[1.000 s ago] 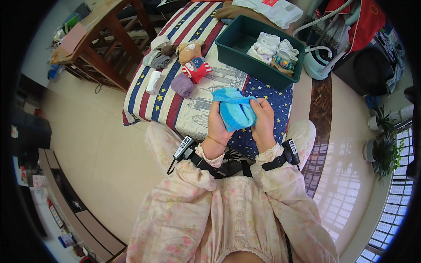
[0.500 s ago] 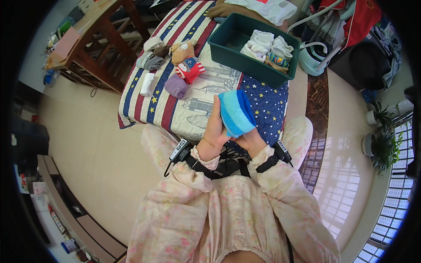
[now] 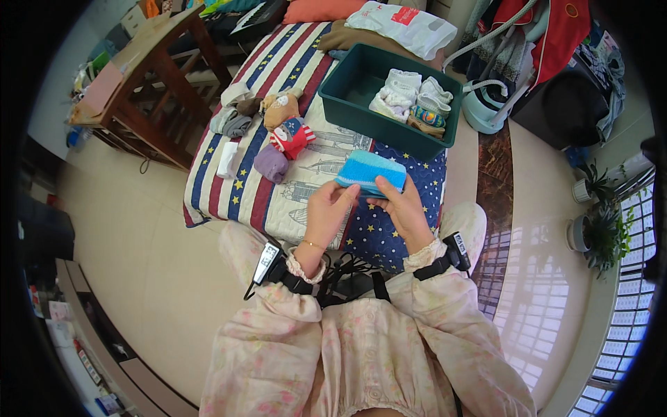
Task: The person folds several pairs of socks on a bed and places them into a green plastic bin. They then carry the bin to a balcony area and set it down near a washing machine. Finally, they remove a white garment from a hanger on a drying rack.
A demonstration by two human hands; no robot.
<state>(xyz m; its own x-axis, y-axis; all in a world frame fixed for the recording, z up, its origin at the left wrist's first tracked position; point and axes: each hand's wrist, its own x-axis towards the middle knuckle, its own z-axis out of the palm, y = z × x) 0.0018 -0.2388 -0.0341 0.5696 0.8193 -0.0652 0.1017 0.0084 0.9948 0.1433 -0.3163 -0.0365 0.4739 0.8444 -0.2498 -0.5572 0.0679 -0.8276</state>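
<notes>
A folded pair of blue fuzzy socks (image 3: 372, 169), light blue with a brighter blue band, is held above the bed's near edge. My left hand (image 3: 329, 212) grips its near left corner between thumb and fingers. At its right end, my right hand (image 3: 405, 207) has the thumb on top and the fingers underneath. Beyond it stands a dark green bin (image 3: 389, 128) with white socks (image 3: 397, 95) and a patterned, multicoloured bundle (image 3: 427, 117) at its right side. To the left lie rolled socks: a purple one (image 3: 271, 164), a red and blue one (image 3: 292, 137) and a tan one (image 3: 280, 108).
Grey bundles (image 3: 235, 119) and a white roll (image 3: 227, 160) lie on the striped quilt (image 3: 208, 182). A white plastic bag (image 3: 403, 29) rests behind the bin. At the right stands a pale blue appliance (image 3: 484, 113) with a hose; a wooden table (image 3: 142, 52) is at the far left.
The blue socks have gone from an upright, curved shape to a flatter folded bundle. My right hand has come out from beneath to grip the right end. The view has shifted slightly.
</notes>
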